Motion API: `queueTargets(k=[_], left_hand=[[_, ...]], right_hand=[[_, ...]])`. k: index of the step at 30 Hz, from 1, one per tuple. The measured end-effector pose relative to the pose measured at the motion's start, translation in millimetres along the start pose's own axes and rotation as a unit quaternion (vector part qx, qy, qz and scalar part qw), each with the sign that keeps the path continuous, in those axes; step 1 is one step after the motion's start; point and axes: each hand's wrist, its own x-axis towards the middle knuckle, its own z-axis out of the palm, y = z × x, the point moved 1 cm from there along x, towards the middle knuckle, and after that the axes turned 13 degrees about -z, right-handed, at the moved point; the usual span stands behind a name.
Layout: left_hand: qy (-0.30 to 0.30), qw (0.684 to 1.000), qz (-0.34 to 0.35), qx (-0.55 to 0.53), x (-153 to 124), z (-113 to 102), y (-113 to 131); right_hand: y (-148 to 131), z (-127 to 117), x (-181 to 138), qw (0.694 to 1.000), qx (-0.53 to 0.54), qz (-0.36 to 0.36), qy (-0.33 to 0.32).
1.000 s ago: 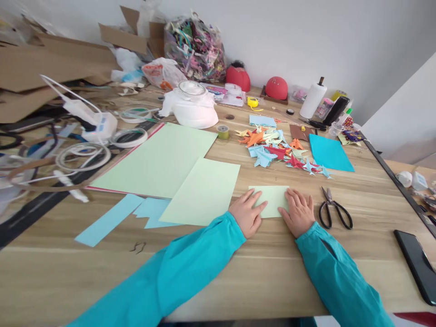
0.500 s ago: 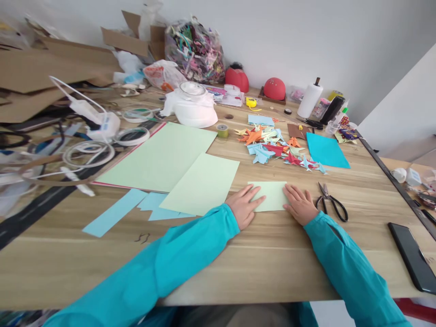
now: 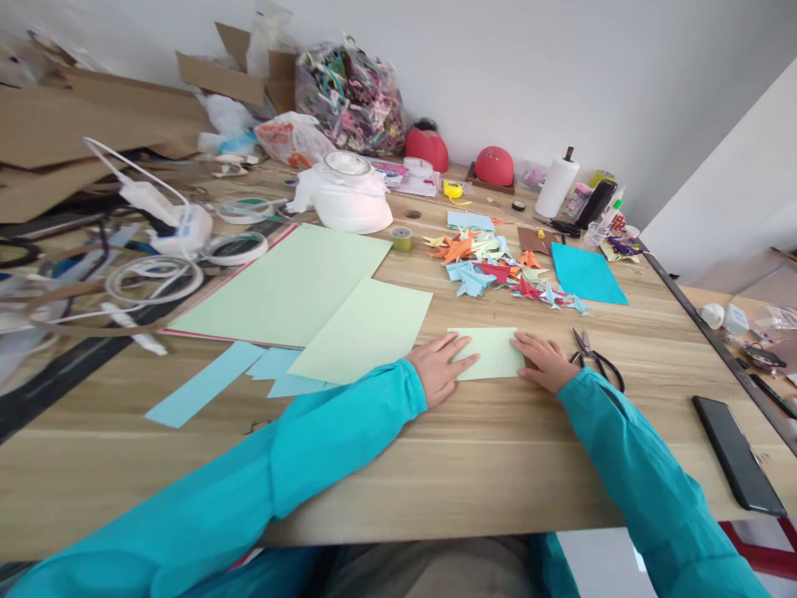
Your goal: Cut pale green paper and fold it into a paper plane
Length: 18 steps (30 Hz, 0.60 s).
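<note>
A small pale green paper rectangle (image 3: pixel 489 353) lies flat on the wooden table between my hands. My left hand (image 3: pixel 439 368) rests on its left end, fingers spread over the paper. At the opposite end, my right hand (image 3: pixel 543 360) has its fingertips on the paper's right edge, fingers extended. Just right of that hand lie black-handled scissors (image 3: pixel 598 360), partly hidden by my sleeve. A larger green sheet (image 3: pixel 367 328) is left of my left hand, overlapping a big green sheet stack (image 3: pixel 286 282) and light blue paper pieces (image 3: pixel 277 365).
Folded paper shapes (image 3: pixel 498 266) in several colours are piled beyond the hands, beside a turquoise sheet (image 3: pixel 589 274). A black phone (image 3: pixel 738 453) lies at the right. Cables (image 3: pixel 153 278) and a white power strip (image 3: pixel 190 228) crowd the left; a long blue strip (image 3: pixel 205 384) lies nearer.
My right hand has turned slightly, with its fingers shifted a little on the paper's right end. My left hand stays on the left end. The whole view has shifted slightly.
</note>
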Motion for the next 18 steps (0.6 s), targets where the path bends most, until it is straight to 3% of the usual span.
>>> queueTargets(k=[5, 10, 14, 18], left_hand=[[-0.041, 0.998, 0.015, 0.034, 14.0, -17.2, 1.6], [-0.162, 0.985, -0.005, 0.057, 34.8, -37.9, 7.0], [-0.205, 0.976, -0.007, 0.07, 51.0, -51.1, 12.6], [-0.303, 0.947, -0.018, 0.106, 64.8, -54.4, 27.5]], right_hand=[[-9.3, -19.5, 7.4, 1.0, -0.003, 0.001, -0.015], [-19.9, -36.1, 16.9, 0.998, -0.045, 0.018, -0.048], [-25.3, -40.6, 21.6, 0.994, -0.084, 0.015, -0.061], [-26.2, -40.1, 24.8, 0.992, -0.104, 0.008, -0.067]])
